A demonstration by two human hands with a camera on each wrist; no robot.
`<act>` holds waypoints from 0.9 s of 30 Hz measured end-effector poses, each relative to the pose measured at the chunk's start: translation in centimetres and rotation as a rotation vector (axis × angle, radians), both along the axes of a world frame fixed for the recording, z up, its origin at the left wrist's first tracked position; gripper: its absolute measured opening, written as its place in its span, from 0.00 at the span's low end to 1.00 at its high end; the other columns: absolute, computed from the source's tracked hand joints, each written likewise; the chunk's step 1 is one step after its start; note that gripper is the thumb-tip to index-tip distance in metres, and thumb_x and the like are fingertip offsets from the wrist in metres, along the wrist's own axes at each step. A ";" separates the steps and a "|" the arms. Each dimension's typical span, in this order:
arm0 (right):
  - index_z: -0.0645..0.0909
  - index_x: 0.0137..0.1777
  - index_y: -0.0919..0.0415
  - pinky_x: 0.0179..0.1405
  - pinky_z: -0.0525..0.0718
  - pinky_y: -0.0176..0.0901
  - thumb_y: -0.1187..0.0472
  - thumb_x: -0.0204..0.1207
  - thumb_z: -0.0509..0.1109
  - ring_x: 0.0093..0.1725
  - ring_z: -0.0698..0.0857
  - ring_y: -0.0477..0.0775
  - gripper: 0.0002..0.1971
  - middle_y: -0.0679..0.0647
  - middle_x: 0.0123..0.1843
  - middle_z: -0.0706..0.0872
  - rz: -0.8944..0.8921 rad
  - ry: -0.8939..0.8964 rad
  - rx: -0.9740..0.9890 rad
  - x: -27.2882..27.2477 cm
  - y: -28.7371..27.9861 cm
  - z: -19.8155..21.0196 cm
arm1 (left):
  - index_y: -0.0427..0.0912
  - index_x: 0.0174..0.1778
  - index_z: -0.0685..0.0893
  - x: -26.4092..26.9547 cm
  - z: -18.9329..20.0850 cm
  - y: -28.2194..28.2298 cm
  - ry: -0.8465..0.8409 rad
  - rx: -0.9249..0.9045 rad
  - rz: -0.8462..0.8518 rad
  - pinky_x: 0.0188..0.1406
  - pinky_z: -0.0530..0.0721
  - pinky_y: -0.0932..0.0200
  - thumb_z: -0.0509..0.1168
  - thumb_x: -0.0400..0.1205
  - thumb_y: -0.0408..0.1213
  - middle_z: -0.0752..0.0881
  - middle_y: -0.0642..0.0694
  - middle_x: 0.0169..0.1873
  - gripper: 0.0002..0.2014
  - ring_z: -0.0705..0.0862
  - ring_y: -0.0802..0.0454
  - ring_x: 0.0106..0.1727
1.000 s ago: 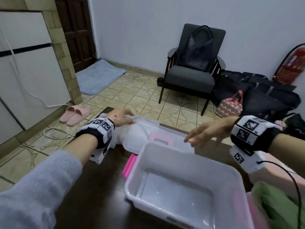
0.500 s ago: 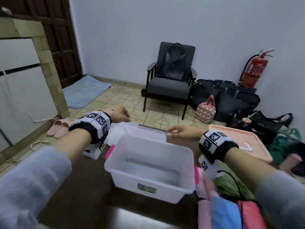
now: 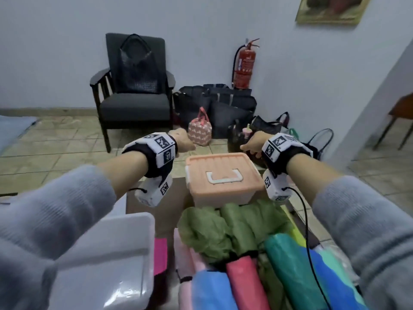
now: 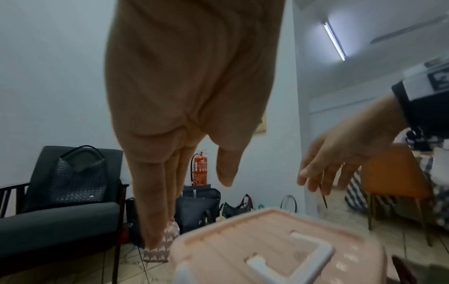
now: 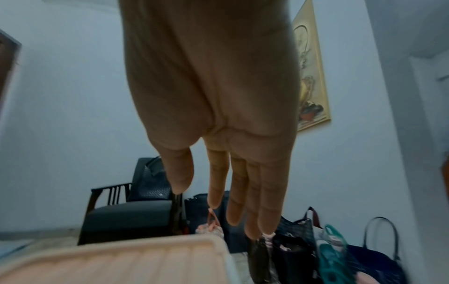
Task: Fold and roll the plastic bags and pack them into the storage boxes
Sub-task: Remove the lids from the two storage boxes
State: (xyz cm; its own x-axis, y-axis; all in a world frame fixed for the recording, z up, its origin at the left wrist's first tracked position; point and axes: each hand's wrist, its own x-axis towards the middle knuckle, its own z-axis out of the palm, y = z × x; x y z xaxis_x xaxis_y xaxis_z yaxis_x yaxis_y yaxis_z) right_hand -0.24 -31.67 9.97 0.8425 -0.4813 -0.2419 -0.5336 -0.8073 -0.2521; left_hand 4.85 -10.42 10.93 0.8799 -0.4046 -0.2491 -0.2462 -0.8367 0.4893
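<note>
A peach storage box [image 3: 223,193] stands shut on the table, its lid [image 4: 267,247] bearing a white handle [image 3: 224,176]. My left hand [image 3: 182,142] hovers over its far left corner and my right hand [image 3: 252,147] over its far right corner. Both are empty, with straight fingers [image 4: 157,192] [image 5: 243,192] pointing down and apart from the lid [image 5: 116,263]. A heap of plastic bags lies in front of the box: green [image 3: 223,229], red [image 3: 243,285], blue [image 3: 212,294] and teal [image 3: 288,253]. A clear storage box [image 3: 107,253] with a pink latch [image 3: 160,253] sits at the lower left.
The dark table [image 3: 176,198] ends just past the peach box. On the tiled floor beyond are a dark armchair [image 3: 134,97] with a handbag, a fire extinguisher [image 3: 244,66], several dark bags [image 3: 223,104] and a small patterned bag [image 3: 200,128].
The view has swung right, from the clear box to the peach box. Both hands have left the clear box and its lid and moved right, over the peach box.
</note>
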 end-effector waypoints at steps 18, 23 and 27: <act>0.80 0.54 0.70 0.68 0.77 0.55 0.48 0.83 0.61 0.65 0.81 0.65 0.21 0.67 0.66 0.81 -0.064 0.105 0.157 2.4 -1.3 -9.1 | 0.25 0.65 0.72 4.5 -8.6 0.6 0.395 -0.078 0.301 0.61 0.81 0.41 0.59 0.85 0.29 0.81 0.30 0.61 0.15 0.81 0.34 0.64; 0.79 0.59 0.69 0.61 0.75 0.49 0.62 0.85 0.55 0.64 0.79 0.64 0.15 0.68 0.69 0.78 -0.049 0.069 0.157 2.7 1.0 -9.6 | 0.25 0.66 0.71 4.7 -8.6 3.3 0.385 -0.078 0.353 0.58 0.83 0.42 0.59 0.85 0.30 0.80 0.31 0.62 0.16 0.81 0.35 0.63; 0.75 0.68 0.71 0.64 0.74 0.50 0.63 0.83 0.57 0.69 0.76 0.65 0.18 0.67 0.69 0.78 -0.068 0.025 0.098 2.4 2.0 -10.2 | 0.25 0.67 0.71 4.3 -8.3 4.1 0.399 -0.131 0.394 0.55 0.83 0.46 0.62 0.84 0.30 0.79 0.33 0.64 0.18 0.81 0.37 0.63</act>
